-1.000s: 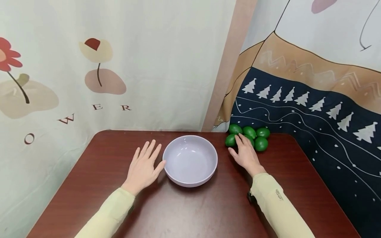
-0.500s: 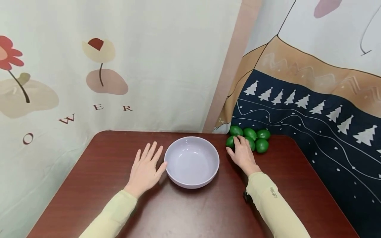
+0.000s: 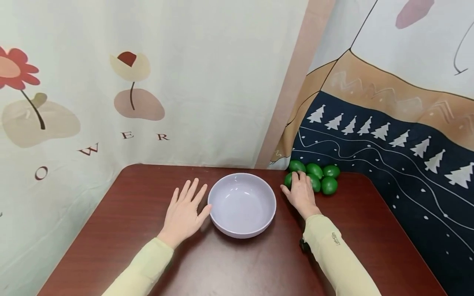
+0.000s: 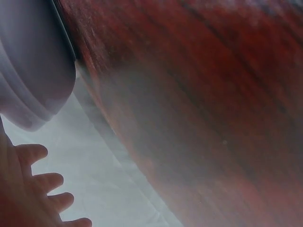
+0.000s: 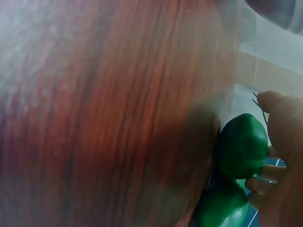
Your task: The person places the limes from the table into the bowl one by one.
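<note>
In the head view, a pale lilac bowl (image 3: 242, 205) stands on the dark red-brown table. My left hand (image 3: 182, 220) is spread flat to its left, fingers straight, thumb tip at the bowl's rim. The left wrist view shows the fingers (image 4: 49, 182) near the bowl's outer wall (image 4: 35, 61). My right hand (image 3: 301, 195) reaches over a cluster of green limes (image 3: 329, 186) at the table's back right. In the right wrist view, a lime (image 5: 242, 145) lies between the thumb and fingers; the thumb (image 5: 272, 100) stands apart from it. Whether the fingers touch it is unclear.
Several limes sit close together in two rows at the back edge, near the patterned dark blue curtain (image 3: 370, 152). A pale printed curtain (image 3: 207, 82) hangs behind the table (image 3: 237, 267). The bowl stands between my two hands.
My right hand has shifted slightly left over the limes, its fingers coming around the front left one. The left hand stays by the bowl. The whole view has shifted slightly.
</note>
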A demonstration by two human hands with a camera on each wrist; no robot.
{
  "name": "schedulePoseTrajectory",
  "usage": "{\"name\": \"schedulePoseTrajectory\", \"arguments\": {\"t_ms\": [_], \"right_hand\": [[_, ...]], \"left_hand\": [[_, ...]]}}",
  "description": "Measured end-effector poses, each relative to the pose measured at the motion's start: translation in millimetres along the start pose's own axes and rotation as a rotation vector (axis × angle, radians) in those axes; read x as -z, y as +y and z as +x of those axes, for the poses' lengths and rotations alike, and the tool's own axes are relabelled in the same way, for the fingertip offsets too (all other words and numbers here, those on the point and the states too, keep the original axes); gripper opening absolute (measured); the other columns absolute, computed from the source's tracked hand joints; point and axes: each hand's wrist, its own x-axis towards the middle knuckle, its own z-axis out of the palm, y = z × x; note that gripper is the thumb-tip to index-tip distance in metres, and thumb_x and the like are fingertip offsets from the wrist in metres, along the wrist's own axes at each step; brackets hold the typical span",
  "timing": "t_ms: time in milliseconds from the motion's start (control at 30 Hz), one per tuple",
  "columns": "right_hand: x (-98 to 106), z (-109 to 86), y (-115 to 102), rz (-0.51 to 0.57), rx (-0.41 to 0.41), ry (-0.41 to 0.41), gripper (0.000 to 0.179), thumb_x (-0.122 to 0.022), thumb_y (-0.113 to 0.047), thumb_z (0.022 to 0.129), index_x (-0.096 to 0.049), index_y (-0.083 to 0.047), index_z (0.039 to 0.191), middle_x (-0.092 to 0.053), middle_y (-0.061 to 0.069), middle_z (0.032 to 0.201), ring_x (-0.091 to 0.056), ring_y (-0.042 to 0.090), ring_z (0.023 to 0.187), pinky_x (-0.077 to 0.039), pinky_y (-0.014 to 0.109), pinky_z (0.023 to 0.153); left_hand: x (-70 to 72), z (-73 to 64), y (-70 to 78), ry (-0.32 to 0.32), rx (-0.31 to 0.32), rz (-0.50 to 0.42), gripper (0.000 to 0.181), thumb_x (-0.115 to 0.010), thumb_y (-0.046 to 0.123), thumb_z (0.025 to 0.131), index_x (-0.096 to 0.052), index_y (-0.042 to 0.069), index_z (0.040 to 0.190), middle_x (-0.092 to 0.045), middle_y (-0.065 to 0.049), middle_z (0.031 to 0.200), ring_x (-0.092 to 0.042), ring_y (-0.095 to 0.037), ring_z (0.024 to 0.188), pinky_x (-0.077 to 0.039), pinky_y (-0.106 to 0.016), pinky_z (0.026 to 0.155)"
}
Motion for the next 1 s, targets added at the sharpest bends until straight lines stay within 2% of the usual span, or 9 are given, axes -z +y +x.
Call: {"name": "schedulePoseTrajectory", "arguments": {"t_ms": [200,400,700,833,1000], "right_hand": [[-1.9,-0.4,-1.7,0.037,0.013,0.030,0.061,-0.079,-0.027,0.090,-0.049,0.008,0.130,-0.048,0.033,0.137,-0.048,0.049,0.125,-0.044,0.058,0.109],[-1.8,-2.3,-1.2,0.042,0.019,0.032,0.059,-0.081,-0.021,0.087,-0.049,0.007,0.128,-0.050,0.032,0.133,-0.050,0.048,0.121,-0.046,0.058,0.105],[-4.0,-4.4,1.3,0.006,0.061,0.013,0.066,-0.080,-0.017,0.087,-0.050,0.005,0.142,-0.049,0.031,0.138,-0.050,0.050,0.123,-0.044,0.060,0.107],[-3.5,-5.4,-0.3,0.026,0.052,-0.035,0.067,-0.076,-0.013,0.087,-0.048,0.004,0.146,-0.045,0.029,0.142,-0.046,0.049,0.126,-0.047,0.059,0.105],[-0.6,-8.1,0.4,0.068,0.043,-0.050,0.069,-0.075,-0.008,0.085,-0.047,0.005,0.147,-0.043,0.029,0.145,-0.045,0.049,0.128,-0.048,0.060,0.104]], "left_hand": [[1.4,-0.1,0.8,-0.006,0.003,0.004,0.066,-0.053,0.053,0.101,-0.049,0.015,0.156,-0.034,-0.015,0.166,-0.030,-0.039,0.154,-0.020,-0.062,0.124],[1.9,0.6,1.1,-0.010,0.004,0.000,0.066,-0.053,0.053,0.101,-0.050,0.016,0.155,-0.035,-0.014,0.166,-0.033,-0.039,0.152,-0.022,-0.062,0.123],[1.4,-0.7,-1.6,0.001,0.004,-0.005,0.065,-0.054,0.054,0.100,-0.052,0.018,0.154,-0.038,-0.016,0.164,-0.032,-0.040,0.152,-0.022,-0.063,0.122],[1.5,-1.8,-1.8,0.009,0.001,-0.004,0.063,-0.054,0.053,0.101,-0.053,0.019,0.154,-0.039,-0.016,0.163,-0.033,-0.041,0.152,-0.023,-0.063,0.121],[0.4,-0.4,-0.7,-0.026,0.008,-0.010,0.063,-0.050,0.055,0.102,-0.051,0.019,0.155,-0.037,-0.015,0.165,-0.030,-0.039,0.153,-0.022,-0.063,0.122]]}}
